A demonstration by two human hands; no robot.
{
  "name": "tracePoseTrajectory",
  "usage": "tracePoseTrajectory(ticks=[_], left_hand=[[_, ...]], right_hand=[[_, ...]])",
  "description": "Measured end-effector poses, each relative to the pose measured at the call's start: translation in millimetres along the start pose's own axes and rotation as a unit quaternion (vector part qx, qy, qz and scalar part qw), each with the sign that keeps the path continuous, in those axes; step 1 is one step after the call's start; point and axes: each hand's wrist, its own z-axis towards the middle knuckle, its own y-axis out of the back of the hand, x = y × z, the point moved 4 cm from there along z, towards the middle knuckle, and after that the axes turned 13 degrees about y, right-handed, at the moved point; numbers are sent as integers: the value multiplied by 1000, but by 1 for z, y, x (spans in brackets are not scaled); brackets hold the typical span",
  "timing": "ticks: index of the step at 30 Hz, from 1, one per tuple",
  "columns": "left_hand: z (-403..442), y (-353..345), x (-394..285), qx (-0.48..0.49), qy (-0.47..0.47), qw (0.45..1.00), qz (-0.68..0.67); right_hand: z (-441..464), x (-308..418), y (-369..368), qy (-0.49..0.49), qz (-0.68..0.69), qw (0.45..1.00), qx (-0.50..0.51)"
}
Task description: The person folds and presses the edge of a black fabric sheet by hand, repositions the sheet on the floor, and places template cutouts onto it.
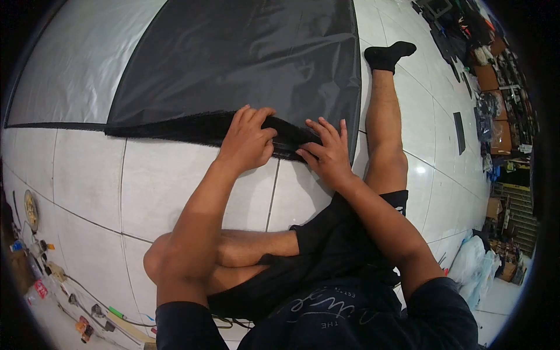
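Observation:
A large dark grey sheet [245, 58] with a smooth sheen lies on the floor in front of me. Along its near edge runs a black, fuzzy-looking border [175, 126], lifted and turned up in the middle. My left hand [249, 139] grips this border, its fingers bent over the edge and the thumb on the near side. To its right, near the sheet's corner, my right hand [328, 149] holds the same border between thumb and forefinger, the other fingers spread over the sheet. The fingertips' undersides are hidden.
A silver-grey sheet [76, 70] adjoins on the left. My outstretched leg [385, 116] lies along the right side. White floor tiles [169, 181] surround me. Cables and small tools, including a green-handled one [116, 312], lie lower left; boxes [500, 137] and clutter line the right.

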Motion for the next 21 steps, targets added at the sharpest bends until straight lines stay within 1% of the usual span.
tracePoseTrajectory(ticks=[2,4,7,11,14,16,21], left_hand=[[2,1,-1,6,4,1000,-3],[2,4,-3,13,8,1000,-5],[2,5,-3,8,10,1000,-19],[2,-1,1,-1,11,1000,5],[3,-3,0,-18,12,1000,6],[2,-5,0,-25,15,1000,7],[0,-6,0,-70,13,997,17]], right_hand=[[0,-3,2,0,-11,1000,-7],[2,-2,1,39,-58,997,-11],[7,-4,0,33,-64,997,-28],[9,-7,0,38,-61,997,-33],[7,-4,0,50,-71,996,-25],[4,8,5,49,-14,999,1],[-4,13,-3,62,-20,997,31]])
